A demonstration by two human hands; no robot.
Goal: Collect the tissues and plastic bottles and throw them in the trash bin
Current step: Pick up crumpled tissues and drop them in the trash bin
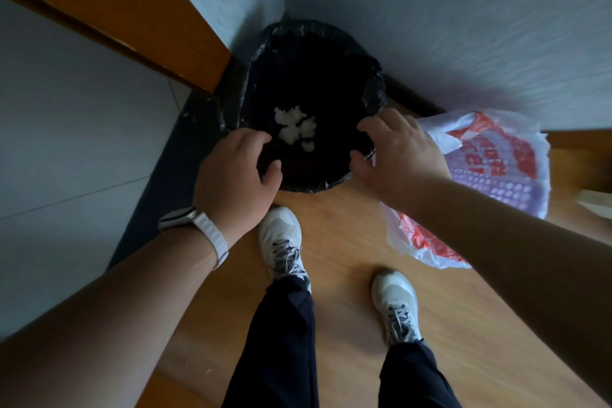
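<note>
A round trash bin (371, 89) lined with a black plastic bag stands in the corner of the room. Several crumpled white tissues (293, 127) lie inside it, near the bottom. My left hand (236, 172) is over the bin's near left rim, fingers curled against the black liner. My right hand (395, 152) hovers at the near right rim, fingers spread, with nothing in it. No plastic bottle is in view.
A white and red plastic bag (490, 172) lies on the wooden floor right of the bin. A wooden door frame (139, 20) runs along the left. Walls close the corner behind the bin. My two feet in white shoes (281, 242) stand just before it.
</note>
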